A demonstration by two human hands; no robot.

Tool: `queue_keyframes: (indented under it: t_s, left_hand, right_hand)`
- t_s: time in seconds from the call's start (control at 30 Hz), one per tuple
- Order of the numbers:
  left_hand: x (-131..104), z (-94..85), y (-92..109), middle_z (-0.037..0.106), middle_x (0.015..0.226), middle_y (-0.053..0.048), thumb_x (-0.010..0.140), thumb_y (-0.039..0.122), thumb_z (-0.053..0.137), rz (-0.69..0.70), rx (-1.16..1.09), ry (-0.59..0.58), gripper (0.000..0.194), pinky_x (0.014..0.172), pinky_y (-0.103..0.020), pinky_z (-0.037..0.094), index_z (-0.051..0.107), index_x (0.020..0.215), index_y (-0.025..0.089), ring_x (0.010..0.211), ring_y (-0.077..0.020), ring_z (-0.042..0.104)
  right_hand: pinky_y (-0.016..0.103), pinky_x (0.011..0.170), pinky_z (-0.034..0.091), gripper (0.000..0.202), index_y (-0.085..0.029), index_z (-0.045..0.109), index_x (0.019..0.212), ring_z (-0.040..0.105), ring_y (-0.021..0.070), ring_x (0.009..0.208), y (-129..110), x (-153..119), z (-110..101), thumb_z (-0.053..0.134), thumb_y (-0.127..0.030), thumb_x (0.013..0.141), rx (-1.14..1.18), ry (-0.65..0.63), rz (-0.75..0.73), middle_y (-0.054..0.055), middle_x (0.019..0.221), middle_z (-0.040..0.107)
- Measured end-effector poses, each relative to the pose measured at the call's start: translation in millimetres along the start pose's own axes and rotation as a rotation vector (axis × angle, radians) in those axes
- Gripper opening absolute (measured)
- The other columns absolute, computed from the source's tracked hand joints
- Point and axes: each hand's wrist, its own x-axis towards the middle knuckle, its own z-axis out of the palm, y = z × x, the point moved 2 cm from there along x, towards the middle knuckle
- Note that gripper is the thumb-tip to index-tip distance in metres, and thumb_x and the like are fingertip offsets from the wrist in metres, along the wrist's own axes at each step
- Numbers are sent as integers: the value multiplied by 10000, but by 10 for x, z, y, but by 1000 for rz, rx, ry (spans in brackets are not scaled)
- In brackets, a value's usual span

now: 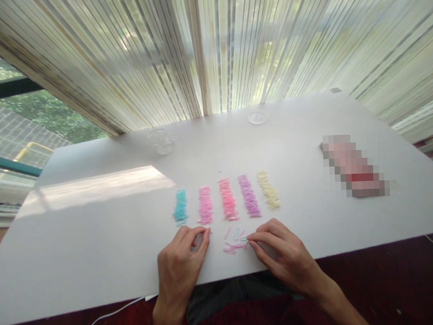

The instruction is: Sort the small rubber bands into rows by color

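My left hand [182,253] is closed in a pinch below the pink column, with the tip of a small pink paper clip [210,231] showing at its fingertips. My right hand [281,248] has thumb and forefinger close together at a teal paper clip [244,239], beside a small loose pile of pink paper clips [233,247]. Another teal clip [236,234] lies just above that pile. Five columns of clips are laid side by side: blue [180,206], pink [205,204], coral [227,199], purple [249,195] and yellow [268,190].
Clear plastic containers [161,141] stand at the back left of the white table [116,242]. A clear round lid [257,118] lies near the back edge. On the right is a blurred-out pinkish object [355,167]. Striped curtains [216,48] hang behind the table.
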Motion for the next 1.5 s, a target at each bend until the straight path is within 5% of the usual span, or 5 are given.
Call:
queue_keyframes:
  t_s: [0.9, 1.2, 1.5]
  left_hand:
    - [-49, 86, 58, 527, 617, 50, 1017, 385, 596, -125, 0, 101, 299, 562, -223, 396, 754, 863, 183, 520, -96, 546]
    - [-92, 75, 307, 582, 665, 37, 1033, 398, 552, -62, -146, -83, 282, 585, -223, 447, 746, 996, 197, 555, -110, 599]
    - [4, 141, 395, 587, 630, 37, 1033, 307, 522, -49, -95, -125, 277, 548, -235, 406, 735, 878, 219, 527, -114, 590]
  right_hand:
    - [308, 721, 577, 143, -201, 705, 1054, 649, 186, 816, 42, -20, -20, 612, -120, 983, 30, 27, 23, 49, 887, 679]
    - [329, 730, 588, 151, -205, 706, 1087, 648, 200, 828, 14, 26, 14, 598, -148, 999, -12, -19, 27, 56, 896, 682]
    - [334, 733, 600, 152, -218, 709, 1075, 653, 199, 823, 14, 83, 29, 595, -153, 999, -15, -12, 30, 51, 885, 684]
